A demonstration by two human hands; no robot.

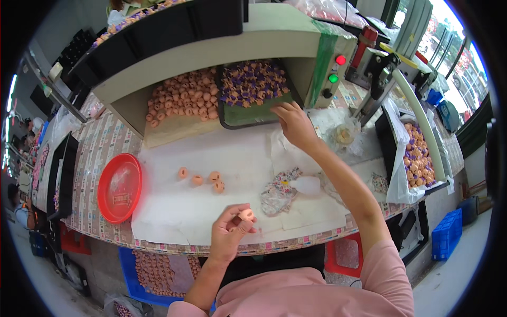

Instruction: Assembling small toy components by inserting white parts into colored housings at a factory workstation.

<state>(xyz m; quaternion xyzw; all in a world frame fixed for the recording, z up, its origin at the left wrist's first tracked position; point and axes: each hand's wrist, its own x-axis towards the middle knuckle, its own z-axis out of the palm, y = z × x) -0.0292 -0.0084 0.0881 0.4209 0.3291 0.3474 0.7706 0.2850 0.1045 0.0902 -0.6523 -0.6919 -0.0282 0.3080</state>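
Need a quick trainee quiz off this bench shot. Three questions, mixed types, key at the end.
1. Count: how many loose peach-coloured balls lie on the white paper, apart from the heap?

2. True or false: the left hand holds another ball in its fingers.

3. Multiple choice: what is the right hand nearest to?
a) the red basin
b) the dark tray of purple and orange pieces
c) the white bottle

Key: 1. Four. 2. True. 3. b.
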